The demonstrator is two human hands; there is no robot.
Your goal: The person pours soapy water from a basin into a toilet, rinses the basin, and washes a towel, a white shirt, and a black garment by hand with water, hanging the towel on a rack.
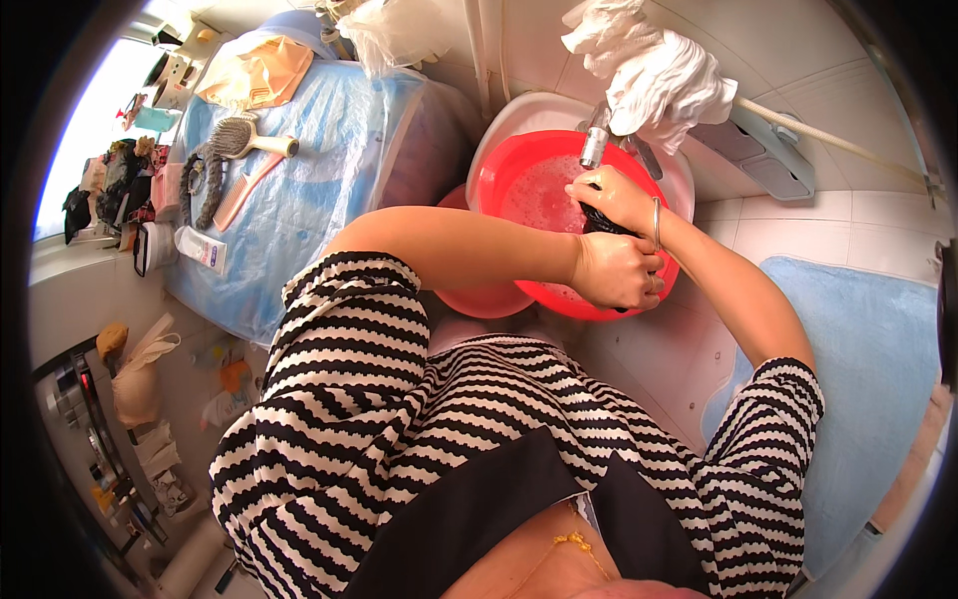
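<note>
Both of my hands are closed on a wet black cloth (605,222) over a red basin (511,165). My right hand (617,198), with a bangle at its wrist, holds the cloth's far part, and its fingers look wet. Nearer to me, my left hand (621,270) is wrapped in a fist round the other part, a ring on one finger. Sudsy water (544,185) lies in the basin. A metal faucet (594,147) points down just beyond my right hand. Much of the cloth is hidden inside my hands.
Bunched white cloth (669,85) hangs by the faucet on a pale rod (798,128). The red basin sits in a white sink (499,125). At left, a blue plastic-covered surface (319,150) bears a hairbrush (239,138), a comb (247,190) and a tube (201,249). A blue mat (858,349) lies at right.
</note>
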